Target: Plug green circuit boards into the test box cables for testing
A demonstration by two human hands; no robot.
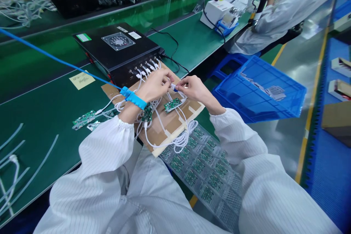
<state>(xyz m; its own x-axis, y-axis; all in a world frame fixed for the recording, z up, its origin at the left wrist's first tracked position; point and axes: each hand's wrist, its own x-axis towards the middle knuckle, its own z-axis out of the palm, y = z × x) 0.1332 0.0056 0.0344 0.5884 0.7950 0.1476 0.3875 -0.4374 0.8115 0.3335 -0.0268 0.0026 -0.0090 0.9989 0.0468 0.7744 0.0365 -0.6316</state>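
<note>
My left hand [157,86], with a blue wrist strap [133,97], is closed in a pinch on a white cable [172,86]. Opposite it, the fingertips of my right hand [193,88] pinch a small blue-and-white connector [176,89]; its exact form is mostly hidden by the fingers. Just below both hands, a green circuit board [172,105] lies on the brown cardboard [161,131]. Another circuit board [147,112] sits partly under my left wrist. A coiled white cable [184,137] rests at the cardboard's near edge. Several white plugs [146,71] are in the black box [117,49] behind.
More circuit boards [83,119] lie left on the green bench [55,117], near a yellow note [81,79]. A clear tray [203,164] of boards is below right. A blue bin [260,91] stands right. A co-worker's sleeve [287,11] shows beyond. The blue strap cord [55,53] crosses left.
</note>
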